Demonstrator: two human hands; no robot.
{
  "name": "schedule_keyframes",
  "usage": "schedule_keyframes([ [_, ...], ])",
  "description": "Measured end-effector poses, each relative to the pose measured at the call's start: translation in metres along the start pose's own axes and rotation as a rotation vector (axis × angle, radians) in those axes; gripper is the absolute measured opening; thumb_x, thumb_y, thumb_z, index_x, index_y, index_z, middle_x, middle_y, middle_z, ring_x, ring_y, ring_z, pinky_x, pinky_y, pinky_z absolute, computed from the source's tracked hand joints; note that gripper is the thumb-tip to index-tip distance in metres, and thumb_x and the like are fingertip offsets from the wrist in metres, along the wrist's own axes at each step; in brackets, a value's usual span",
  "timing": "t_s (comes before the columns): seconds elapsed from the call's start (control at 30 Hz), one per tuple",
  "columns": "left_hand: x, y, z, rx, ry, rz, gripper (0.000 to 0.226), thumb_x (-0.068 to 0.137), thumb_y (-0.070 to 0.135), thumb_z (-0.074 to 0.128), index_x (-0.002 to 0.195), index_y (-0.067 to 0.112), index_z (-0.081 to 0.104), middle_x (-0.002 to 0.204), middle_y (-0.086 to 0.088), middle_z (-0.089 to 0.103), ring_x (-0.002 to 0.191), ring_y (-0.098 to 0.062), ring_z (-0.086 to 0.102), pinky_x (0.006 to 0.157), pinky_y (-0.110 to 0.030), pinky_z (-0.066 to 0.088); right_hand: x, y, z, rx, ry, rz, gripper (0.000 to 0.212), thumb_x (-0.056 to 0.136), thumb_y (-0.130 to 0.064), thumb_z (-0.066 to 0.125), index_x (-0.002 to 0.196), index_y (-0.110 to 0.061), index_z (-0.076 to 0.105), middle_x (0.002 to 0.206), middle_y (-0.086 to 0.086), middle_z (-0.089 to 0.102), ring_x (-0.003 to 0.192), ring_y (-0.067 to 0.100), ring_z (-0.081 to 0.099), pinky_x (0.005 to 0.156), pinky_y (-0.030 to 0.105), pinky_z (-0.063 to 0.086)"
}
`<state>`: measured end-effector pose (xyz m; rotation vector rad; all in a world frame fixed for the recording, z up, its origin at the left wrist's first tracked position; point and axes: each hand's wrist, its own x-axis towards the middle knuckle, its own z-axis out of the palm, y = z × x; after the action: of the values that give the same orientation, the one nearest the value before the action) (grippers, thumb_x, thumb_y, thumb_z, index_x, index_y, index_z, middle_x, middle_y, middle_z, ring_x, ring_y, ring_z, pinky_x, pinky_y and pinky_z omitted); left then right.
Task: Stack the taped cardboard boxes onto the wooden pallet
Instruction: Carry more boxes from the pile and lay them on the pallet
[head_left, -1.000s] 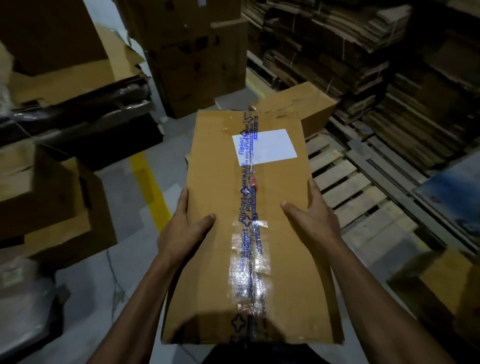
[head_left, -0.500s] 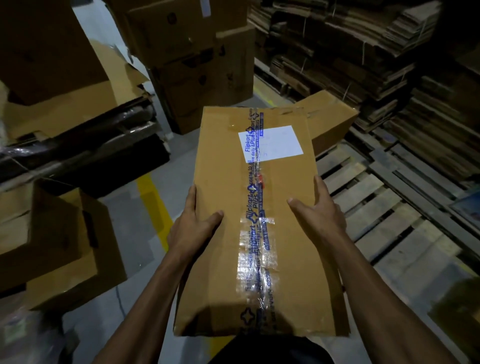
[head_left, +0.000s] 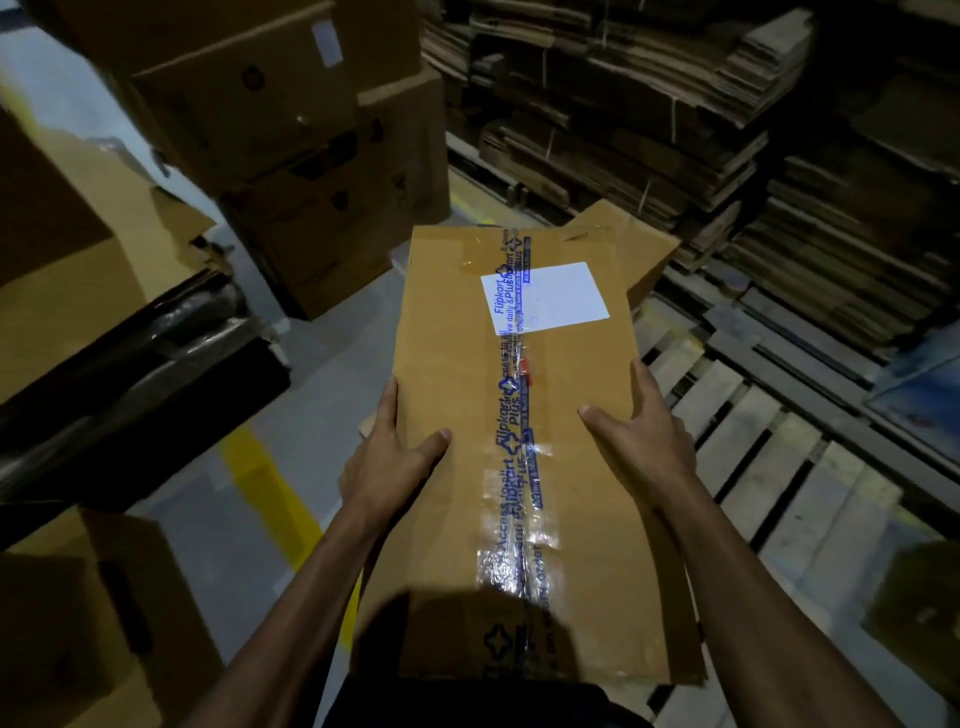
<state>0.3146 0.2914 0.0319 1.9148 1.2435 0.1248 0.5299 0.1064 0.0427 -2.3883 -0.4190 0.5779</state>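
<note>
A long taped box (head_left: 519, 441) is carried lengthwise between both hands. The left hand (head_left: 387, 457) grips its left edge, thumb on top, fingers wrapped under. The right hand (head_left: 641, 441) grips the right edge likewise. The pallet (head_left: 769, 467) lies below, right of the right hand, with another box (head_left: 631, 244) beyond the carried one.

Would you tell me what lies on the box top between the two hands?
In the head view, printed tape crosses the box between left hand and right hand.
</note>
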Motion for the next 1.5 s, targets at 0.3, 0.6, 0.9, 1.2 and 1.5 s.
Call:
schedule_keyframes([
  [0.3, 0.143, 0.046, -0.011, 0.033, -0.31, 0.252, 0.1, 0.065, 0.076, 0.051, 0.148, 0.052, 0.001, 0.146, 0.007, 0.047, 0.122, -0.03, 0.055, 0.098, -0.051, 0.047, 0.033, -0.033, 0.017, 0.077, 0.279, 0.251, 0.092, 0.078, -0.069, 0.064, 0.152, -0.05, 0.013, 0.136, -0.001, 0.059, 0.118, 0.033, 0.059, 0.098, 0.046, 0.048],
  [0.6, 0.221, 0.138, 0.002, -0.013, -0.501, 0.408, 0.106, 0.059, 0.078, 0.056, 0.149, 0.044, 0.01, 0.141, 0.003, 0.052, 0.119, -0.031, 0.057, 0.099, -0.051, 0.047, 0.06, -0.063, -0.026, 0.127, 0.581, 0.375, 0.088, 0.079, -0.062, 0.07, 0.149, -0.046, 0.02, 0.133, 0.001, 0.059, 0.115, 0.033, 0.058, 0.089, 0.042, 0.046],
  [0.9, 0.239, 0.221, 0.03, -0.02, -0.564, 0.55, 0.105, 0.064, 0.072, 0.056, 0.152, 0.037, 0.01, 0.143, -0.001, 0.05, 0.124, -0.034, 0.053, 0.104, -0.049, 0.042, 0.084, -0.062, -0.083, 0.124, 0.72, 0.446, 0.084, 0.075, -0.068, 0.066, 0.144, -0.034, 0.033, 0.135, 0.005, 0.056, 0.121, 0.036, 0.053, 0.103, 0.053, 0.042],
  [1.2, 0.276, 0.245, 0.118, 0.013, -0.612, 0.531, 0.099, 0.077, 0.063, 0.064, 0.154, 0.038, 0.007, 0.148, -0.004, 0.046, 0.129, -0.032, 0.048, 0.104, -0.04, 0.038, 0.148, 0.007, -0.087, 0.193, 0.715, 0.509, 0.085, 0.075, -0.069, 0.065, 0.144, -0.032, 0.033, 0.134, 0.006, 0.057, 0.118, 0.035, 0.055, 0.1, 0.055, 0.045],
  [1.5, 0.35, 0.237, 0.265, 0.127, -0.634, 0.4, 0.104, 0.073, 0.064, 0.064, 0.155, 0.031, 0.01, 0.15, -0.005, 0.043, 0.133, -0.031, 0.046, 0.108, -0.044, 0.04, 0.263, 0.121, -0.052, 0.217, 0.605, 0.567, 0.071, 0.083, -0.057, 0.068, 0.141, -0.028, 0.039, 0.126, 0.004, 0.061, 0.113, 0.033, 0.058, 0.089, 0.041, 0.043],
])
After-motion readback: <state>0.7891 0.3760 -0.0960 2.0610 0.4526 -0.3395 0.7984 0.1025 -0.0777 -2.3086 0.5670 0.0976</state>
